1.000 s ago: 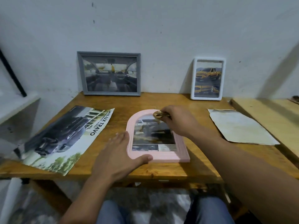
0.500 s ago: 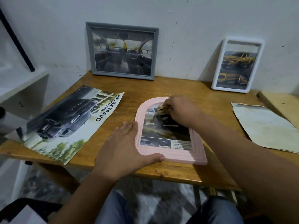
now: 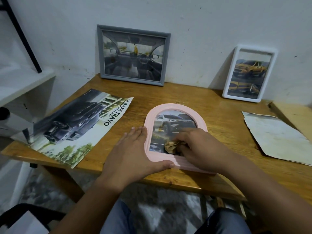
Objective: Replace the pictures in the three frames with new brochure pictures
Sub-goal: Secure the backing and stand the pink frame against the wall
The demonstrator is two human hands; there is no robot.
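Wooden table (image 3: 219, 119), head view: pink arched frame (image 3: 175, 107) flat, near front edge. Left hand (image 3: 133, 154) flat-fingered, bracing frame's left rim. Right hand (image 3: 197, 147) pinching tan cloth (image 3: 170, 146) on lower glazing. Likely light, rigid, slippery-faced; best held by rims.

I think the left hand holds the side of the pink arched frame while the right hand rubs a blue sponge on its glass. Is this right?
One detail is wrong: the right hand rubs a crumpled tan cloth, not a blue sponge. The head view shows it. The left hand does hold the side of the pink arched frame, which lies flat on the wooden table.
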